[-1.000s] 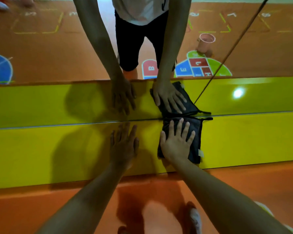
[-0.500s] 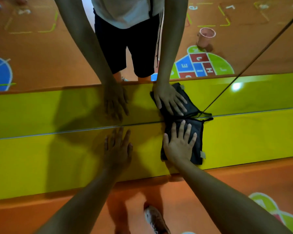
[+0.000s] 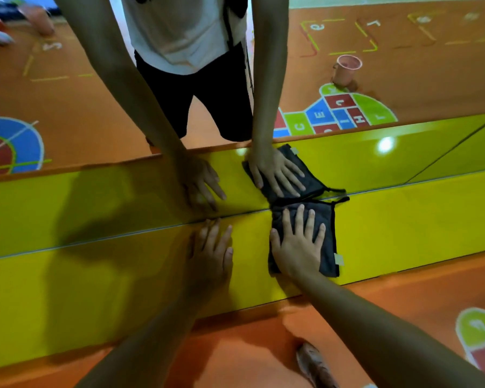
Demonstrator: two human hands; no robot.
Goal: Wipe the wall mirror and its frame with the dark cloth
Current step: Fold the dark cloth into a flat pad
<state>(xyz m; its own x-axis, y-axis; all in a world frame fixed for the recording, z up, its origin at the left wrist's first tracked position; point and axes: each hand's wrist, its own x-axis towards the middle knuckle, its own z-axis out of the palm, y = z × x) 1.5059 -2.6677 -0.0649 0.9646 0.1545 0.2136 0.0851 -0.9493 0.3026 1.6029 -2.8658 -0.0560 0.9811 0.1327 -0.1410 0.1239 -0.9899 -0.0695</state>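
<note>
Both hands flat at foot of mirror [image 3: 67, 102].
Spread right hand [image 3: 298, 249] pressed dark cloth [image 3: 327, 242] against yellow frame [image 3: 409, 222]; left hand [image 3: 212, 249] rested open alongside.

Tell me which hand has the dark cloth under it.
The right hand, spread flat on the dark cloth; the left hand rests bare on the yellow frame beside it.

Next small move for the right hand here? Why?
Probably slide the cloth rightward along the yellow frame. The right hand presses flat on the cloth, whose top edge sits at the mirror seam; the left hand rests flat on the frame to its left, in the way.
</note>
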